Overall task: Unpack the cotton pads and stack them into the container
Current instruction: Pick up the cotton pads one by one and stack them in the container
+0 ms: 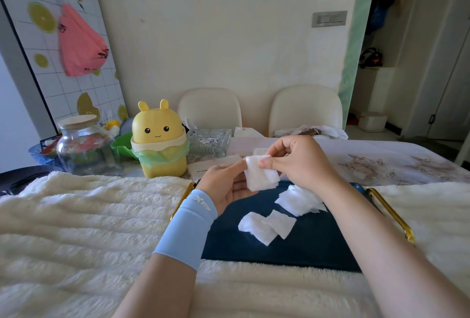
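Note:
Above the dark blue tray (pixel 300 246), both hands hold a small stack of white square cotton pads (pixel 262 175). My left hand (pixel 226 183), with a light blue wrist sleeve, supports the stack from below and behind. My right hand (pixel 297 157) pinches its top right corner between thumb and fingers. Two loose pads (pixel 267 225) lie overlapping on the tray. A heap of further pads (pixel 297 200) lies on the tray just under my right wrist. I cannot tell which item is the container.
The tray has gold handles (pixel 391 213) and sits on a cream fluffy cloth (pixel 89 216). Behind stand a yellow bunny-shaped bin (pixel 160 139) with a green liner, a glass jar (pixel 86 144), a clear glass dish (pixel 208 139), white paper wrappers (pixel 216 165) and two cream chairs.

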Available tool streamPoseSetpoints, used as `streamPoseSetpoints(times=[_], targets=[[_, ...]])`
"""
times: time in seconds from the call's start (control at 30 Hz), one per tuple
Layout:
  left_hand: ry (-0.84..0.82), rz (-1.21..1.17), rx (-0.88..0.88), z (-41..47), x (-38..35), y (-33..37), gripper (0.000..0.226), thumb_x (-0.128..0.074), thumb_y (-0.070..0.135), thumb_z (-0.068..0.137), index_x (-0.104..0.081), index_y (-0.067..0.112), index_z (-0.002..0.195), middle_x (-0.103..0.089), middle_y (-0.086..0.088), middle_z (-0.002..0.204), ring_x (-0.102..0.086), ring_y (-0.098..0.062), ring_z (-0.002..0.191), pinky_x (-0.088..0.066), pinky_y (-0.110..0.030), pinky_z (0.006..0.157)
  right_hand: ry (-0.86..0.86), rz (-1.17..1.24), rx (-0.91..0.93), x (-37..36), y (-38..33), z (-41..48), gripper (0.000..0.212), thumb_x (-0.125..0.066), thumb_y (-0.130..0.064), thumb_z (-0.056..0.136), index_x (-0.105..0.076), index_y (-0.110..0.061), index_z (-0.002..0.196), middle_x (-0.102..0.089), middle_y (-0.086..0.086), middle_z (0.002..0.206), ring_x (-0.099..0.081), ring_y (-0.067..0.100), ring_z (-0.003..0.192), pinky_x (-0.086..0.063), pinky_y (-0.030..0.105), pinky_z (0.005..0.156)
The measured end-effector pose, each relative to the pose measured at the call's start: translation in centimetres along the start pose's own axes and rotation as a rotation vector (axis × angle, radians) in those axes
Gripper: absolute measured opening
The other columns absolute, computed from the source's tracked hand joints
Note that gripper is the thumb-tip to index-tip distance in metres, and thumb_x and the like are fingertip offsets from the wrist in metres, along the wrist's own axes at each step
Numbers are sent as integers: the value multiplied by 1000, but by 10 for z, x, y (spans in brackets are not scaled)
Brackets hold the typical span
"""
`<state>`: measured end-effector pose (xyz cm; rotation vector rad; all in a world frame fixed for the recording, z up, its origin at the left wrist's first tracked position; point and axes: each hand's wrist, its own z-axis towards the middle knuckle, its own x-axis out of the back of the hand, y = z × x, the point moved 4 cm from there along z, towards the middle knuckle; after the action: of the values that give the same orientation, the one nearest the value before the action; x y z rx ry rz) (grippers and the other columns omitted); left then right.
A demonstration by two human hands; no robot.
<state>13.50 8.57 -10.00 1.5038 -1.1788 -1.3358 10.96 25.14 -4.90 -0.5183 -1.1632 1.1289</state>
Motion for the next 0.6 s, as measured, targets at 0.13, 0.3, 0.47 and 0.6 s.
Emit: streamPoseSetpoints(times=[0.13, 0.3, 0.47, 0.6], targets=[[-28, 17, -10, 0, -2, 0, 39, -57, 32, 98, -64, 2, 121, -74, -17, 108, -73, -28, 98, -61, -33, 75, 12, -25, -7, -2, 6, 2, 18, -89, -21, 75, -71, -18, 74, -72, -4, 71, -59, -3, 54, -44, 11, 52], [-156, 78, -70, -4, -7, 4, 46, -71, 29, 84, -65, 4, 122, -71, -16, 117, -70, -26, 107, -58, -32, 87, -19, -3, -71, -2, 13, 3, 48, -86, -33, 78, -65, -25, 121, -66, -9, 111, -62, 2, 99, -53, 22, 84], [-115, 215, -130, -1, -4, 6, 31, -70, -2, 85, -67, 8, 115, -75, -12, 105, -72, -25, 100, -59, -31, 85, -187, 156, -146, -1, 18, 3, 58, -79, -9, 85, -58, -16, 139, -70, 10, 112, -70, 20, 98, -60, 33, 82], [-48, 263, -166, 0, -5, 10, 40, -74, 0, 84, -62, 12, 120, -74, -14, 106, -73, -24, 98, -60, -31, 80, -286, 93, -176, 5, 18, -1, 33, -73, -14, 90, -70, -23, 121, -70, 0, 105, -68, 14, 99, -59, 33, 90]])
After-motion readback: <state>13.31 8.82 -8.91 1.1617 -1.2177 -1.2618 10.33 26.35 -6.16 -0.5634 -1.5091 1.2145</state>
